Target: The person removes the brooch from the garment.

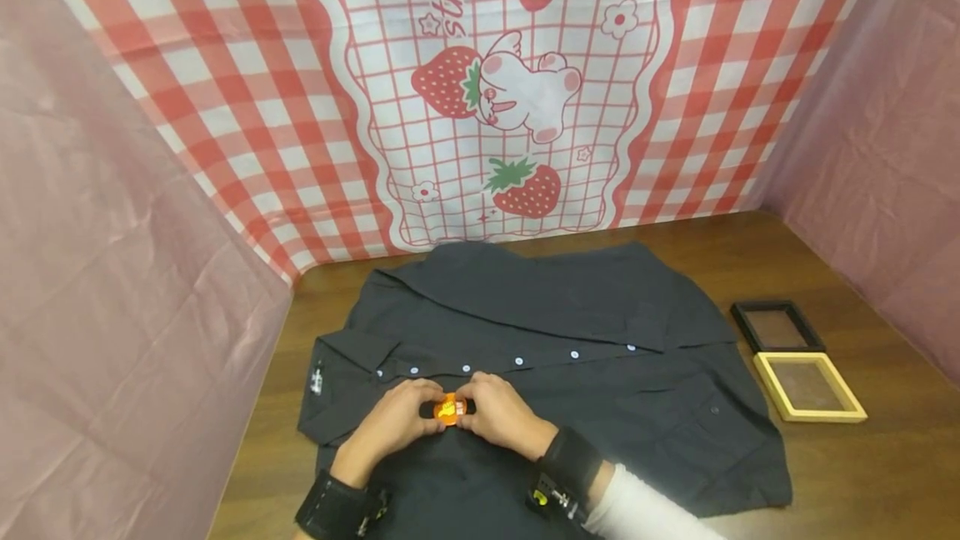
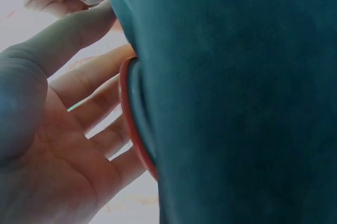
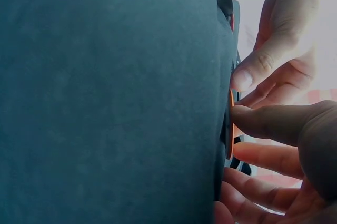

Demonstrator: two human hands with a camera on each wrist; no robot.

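Note:
A dark collared shirt [image 1: 480, 473] lies spread on the wooden table, with a row of pale buttons [image 1: 519, 361] across it. On its front is a round orange badge [image 1: 450, 409] with a yellow and white print. My left hand [image 1: 397, 417] pinches the badge's left side, and my right hand [image 1: 501, 412] pinches its right side. In the left wrist view the badge's reddish rim [image 2: 126, 103] stands against the dark cloth [image 2: 242, 97]. Edge-on in the right wrist view, the badge [image 3: 230, 134] has thumbs and fingers at it. Its back is mostly hidden.
Right of the shirt lie a black square frame [image 1: 808, 323] and a yellow square frame [image 1: 847, 394] on the wooden table [image 1: 892, 473]. A strawberry-print cloth [image 1: 592, 190] hangs behind. Pink cloths [image 1: 135, 340] hang at both sides.

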